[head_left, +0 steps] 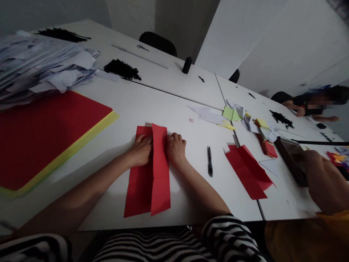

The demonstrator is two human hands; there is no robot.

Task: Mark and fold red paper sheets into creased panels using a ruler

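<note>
A red sheet of paper (148, 182) lies on the white table (114, 109) in front of me, its right side folded over toward the middle. My left hand (140, 150) rests on the left half of the sheet near its far end, fingers curled and pressing down. My right hand (176, 147) sits just right of the folded flap, knuckles bent, fingertips against the fold's edge. Neither hand lifts the paper off the table.
A black pen (209, 161) lies to the right of my hand. A stack of large red and yellow sheets (40, 138) fills the left; crumpled white papers (40, 69) behind it. Another folded red sheet (249, 169) and a person's hand (324, 180) are at right.
</note>
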